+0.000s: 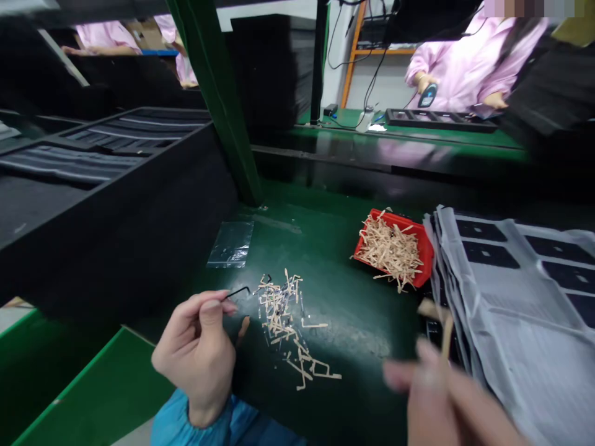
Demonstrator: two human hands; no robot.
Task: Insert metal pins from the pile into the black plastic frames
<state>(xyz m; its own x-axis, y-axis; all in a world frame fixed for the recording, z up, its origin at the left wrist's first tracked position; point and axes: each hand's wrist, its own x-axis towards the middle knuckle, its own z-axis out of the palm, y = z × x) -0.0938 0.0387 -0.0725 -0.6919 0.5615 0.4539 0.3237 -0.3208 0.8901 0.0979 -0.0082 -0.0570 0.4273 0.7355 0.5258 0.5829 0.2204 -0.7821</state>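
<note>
My left hand (199, 347) is closed in a pinch on a thin black L-shaped strip (239, 291). Just right of it, a loose pile of small tan and black bent strips (281, 310) lies on the green tabletop (348, 297). My right hand (446, 396), smeared by motion, pinches a tan L-shaped strip (447, 334) that stands up from its fingers. That hand is near the front edge of a stack of translucent sheets. A red bin (424, 248) heaped with tan strips (390, 251) sits behind it.
Translucent sheets with black pieces (520, 310) are stacked at right. A clear plastic bag (231, 244) lies behind the pile. A green post (218, 93) and black crate (176, 192) stand at left. Across the bench, a person in pink (469, 68) holds a scanner (428, 95).
</note>
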